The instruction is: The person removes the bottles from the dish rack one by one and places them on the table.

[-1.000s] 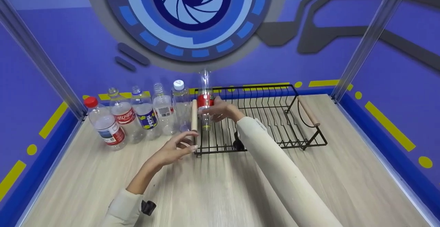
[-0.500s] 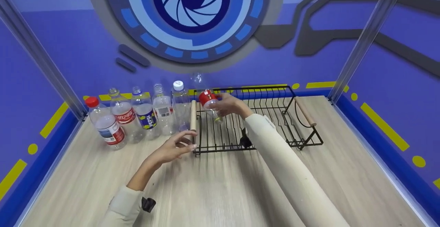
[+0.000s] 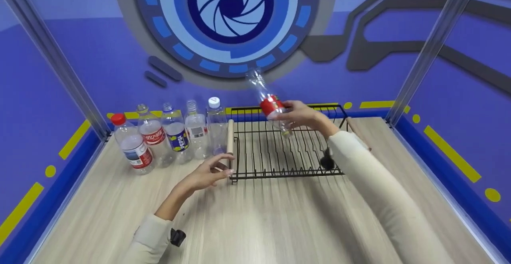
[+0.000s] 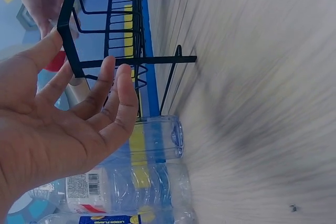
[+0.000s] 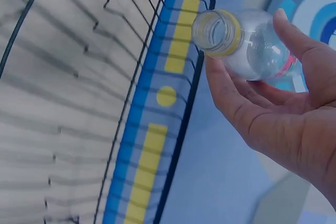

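My right hand [image 3: 303, 115] grips a clear plastic bottle [image 3: 271, 105] with a red label, above the black wire rack [image 3: 255, 175]. The bottle is upside down and tilted, its base up and left. In the right wrist view its uncapped neck [image 5: 218, 32], with a yellow ring, points toward the camera, and my thumb and fingers lie on opposite sides of it. My left hand [image 3: 207, 173] has its fingers relaxed, with thumb and index fingertip right at the rack's front left corner, below the wooden handle [image 3: 230, 136].
Several bottles stand in a row left of the rack: one with a red cap [image 3: 133, 148], a Pepsi one [image 3: 177, 138] and one with a white cap [image 3: 216, 116] among them. A blue patterned wall [image 3: 100, 56] rises behind the wooden table [image 3: 255, 220].
My right hand has carried the bottle rightward over the rack, and the bottle has gone from nearly vertical to tilted. My left hand stays at the rack's corner.
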Tool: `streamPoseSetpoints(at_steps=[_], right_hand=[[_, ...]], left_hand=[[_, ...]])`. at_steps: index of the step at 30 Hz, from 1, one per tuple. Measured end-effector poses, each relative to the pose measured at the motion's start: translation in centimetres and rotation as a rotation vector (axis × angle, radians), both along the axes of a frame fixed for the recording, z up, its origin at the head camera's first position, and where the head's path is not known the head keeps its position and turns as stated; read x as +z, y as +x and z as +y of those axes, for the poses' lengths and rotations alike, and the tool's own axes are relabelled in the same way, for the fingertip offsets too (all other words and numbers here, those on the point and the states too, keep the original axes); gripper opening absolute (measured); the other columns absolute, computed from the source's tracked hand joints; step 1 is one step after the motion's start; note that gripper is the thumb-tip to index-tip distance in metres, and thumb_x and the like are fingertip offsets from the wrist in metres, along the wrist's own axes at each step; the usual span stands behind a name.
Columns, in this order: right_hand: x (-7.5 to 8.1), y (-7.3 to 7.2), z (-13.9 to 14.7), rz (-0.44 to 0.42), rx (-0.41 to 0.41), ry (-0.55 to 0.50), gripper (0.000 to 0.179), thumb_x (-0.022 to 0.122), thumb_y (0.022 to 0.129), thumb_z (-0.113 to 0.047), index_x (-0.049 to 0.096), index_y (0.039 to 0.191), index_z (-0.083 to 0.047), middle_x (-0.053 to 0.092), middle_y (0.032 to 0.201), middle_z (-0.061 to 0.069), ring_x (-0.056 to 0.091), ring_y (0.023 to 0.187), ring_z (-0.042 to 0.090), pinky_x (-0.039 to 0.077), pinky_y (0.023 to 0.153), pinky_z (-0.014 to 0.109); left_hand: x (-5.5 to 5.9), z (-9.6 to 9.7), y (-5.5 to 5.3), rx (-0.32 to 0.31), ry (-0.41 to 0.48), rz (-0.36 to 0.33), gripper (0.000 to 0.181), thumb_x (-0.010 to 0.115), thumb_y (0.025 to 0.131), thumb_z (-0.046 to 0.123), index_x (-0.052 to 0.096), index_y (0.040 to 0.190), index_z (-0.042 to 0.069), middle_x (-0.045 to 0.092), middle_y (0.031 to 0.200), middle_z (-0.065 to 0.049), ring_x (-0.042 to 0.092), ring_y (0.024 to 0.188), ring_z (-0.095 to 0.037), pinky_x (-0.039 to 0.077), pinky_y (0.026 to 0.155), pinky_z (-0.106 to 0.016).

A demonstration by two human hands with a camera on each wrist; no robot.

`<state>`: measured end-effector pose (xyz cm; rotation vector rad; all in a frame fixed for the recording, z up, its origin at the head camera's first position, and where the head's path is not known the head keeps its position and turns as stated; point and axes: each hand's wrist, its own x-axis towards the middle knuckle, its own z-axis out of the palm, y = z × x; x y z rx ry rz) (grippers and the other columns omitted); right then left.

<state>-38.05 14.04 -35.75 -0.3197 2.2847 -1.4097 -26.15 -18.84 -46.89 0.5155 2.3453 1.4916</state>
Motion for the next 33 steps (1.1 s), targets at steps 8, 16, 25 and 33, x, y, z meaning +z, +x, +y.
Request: streamPoseSetpoints(at_steps=[8, 16, 25, 33], right_hand=[[-0.4, 2.8, 4.7, 0.033, 0.111, 0.128, 0.076, 0.077, 0.091, -0.033, 0.041, 0.15, 0.0, 0.059, 0.137, 0.02, 0.064, 0.116, 0.034, 0.057, 0.097, 0.043], [-1.4, 6.8, 6.3, 0.023, 0.209, 0.092, 0.078, 0.08, 0.088, -0.03, 0.043, 0.152, -0.008, 0.06, 0.139, 0.015, 0.066, 0.112, 0.031, 0.056, 0.096, 0.047], [-3.7, 9.5, 6.6, 0.038, 0.378, 0.067, 0.074, 0.082, 0.086, -0.023, 0.048, 0.15, -0.004, 0.065, 0.132, 0.018, 0.069, 0.109, 0.025, 0.058, 0.093, 0.045], [-4.5, 11.6, 6.9, 0.125, 0.469, 0.038, 0.063, 0.081, 0.086, -0.019, 0.057, 0.143, -0.009, 0.066, 0.128, 0.017, 0.066, 0.105, 0.027, 0.059, 0.087, 0.034]], left_hand=[[-0.3, 0.4, 0.0, -0.004, 0.009, -0.015, 0.052, 0.063, 0.103, 0.029, 0.046, 0.149, 0.013, 0.062, 0.125, -0.021, 0.061, 0.117, -0.041, 0.055, 0.084, -0.051], [-0.3, 0.5, 0.0, -0.003, 0.001, -0.016, 0.052, 0.062, 0.103, 0.03, 0.045, 0.15, 0.015, 0.061, 0.123, -0.02, 0.062, 0.111, -0.034, 0.052, 0.076, -0.037], [-0.6, 0.7, 0.1, 0.008, 0.021, -0.009, 0.056, 0.061, 0.103, 0.021, 0.041, 0.153, 0.009, 0.064, 0.12, -0.021, 0.064, 0.102, -0.025, 0.051, 0.07, -0.03], [-0.8, 0.4, 0.3, 0.033, 0.023, 0.008, 0.053, 0.06, 0.103, 0.023, 0.043, 0.153, 0.015, 0.064, 0.122, -0.023, 0.062, 0.1, -0.023, 0.052, 0.073, -0.033]])
